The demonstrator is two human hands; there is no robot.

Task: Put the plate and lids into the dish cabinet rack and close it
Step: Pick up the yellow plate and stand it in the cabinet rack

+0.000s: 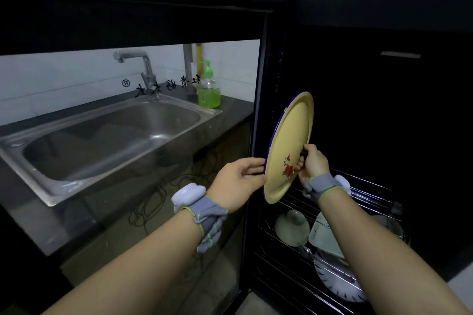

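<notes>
Yellow lid (289, 146) held on edge at frame centre, suiting upright slot in wire rack (368, 193). Left hand (236, 183) grip pinches rim; right hand (313, 162) grip closed on knob.

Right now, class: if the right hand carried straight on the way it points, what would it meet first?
Probably nothing soon: the right hand, gripping the yellow lid, points into the cabinet's dark interior; depth there is unclear.

I observe a yellow, blue-rimmed lid (286, 140) with red floral motif, held on edge above the open cabinet's upper wire rack (368, 192).
</notes>
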